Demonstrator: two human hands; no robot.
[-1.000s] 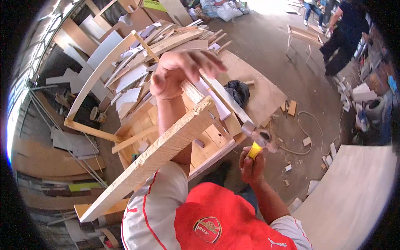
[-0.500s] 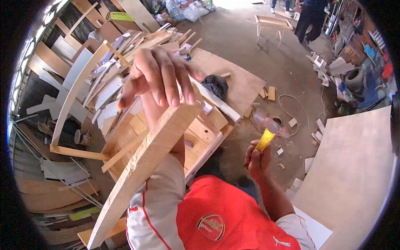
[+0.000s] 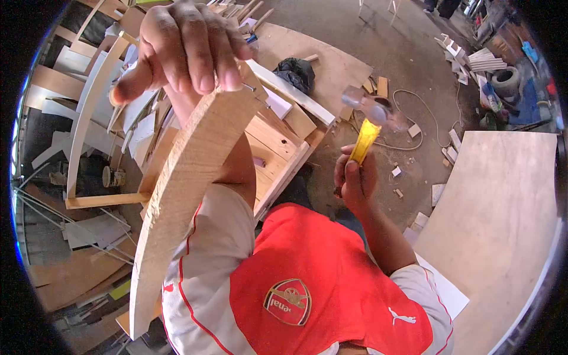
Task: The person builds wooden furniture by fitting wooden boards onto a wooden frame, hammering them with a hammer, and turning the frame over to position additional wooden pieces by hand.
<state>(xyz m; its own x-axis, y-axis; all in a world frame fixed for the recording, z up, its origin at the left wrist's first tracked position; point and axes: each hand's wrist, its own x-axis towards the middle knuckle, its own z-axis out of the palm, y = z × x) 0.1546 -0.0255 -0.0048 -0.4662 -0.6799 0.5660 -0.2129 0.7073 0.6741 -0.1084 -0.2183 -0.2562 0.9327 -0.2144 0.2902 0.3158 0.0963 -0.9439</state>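
Note:
My left hand [image 3: 189,50] is curled over the upper end of a thick curved board [image 3: 171,189], fingers side by side and thumb held out to the left. The palm side is hidden. Two nails [image 3: 259,97] stick out of the board's right side near that end. The board slants down across my left arm. My right hand [image 3: 357,180] is closed round the yellow handle of a hammer [image 3: 367,127]. The hammer's head is up, slightly blurred, to the right of the board and apart from it.
A wooden frame with slats [image 3: 269,148] lies behind the board. Left of it stands a curved wooden frame [image 3: 89,118]. A black plastic bag [image 3: 296,74] rests on a plywood sheet [image 3: 334,68]. A large pale panel [image 3: 491,225] is at the right, and a cable [image 3: 423,106] crosses the floor.
My left hand has come from a raised, open pose down onto the board's end. The hammer has risen in view and moved slightly left since half a second ago. The view has shifted.

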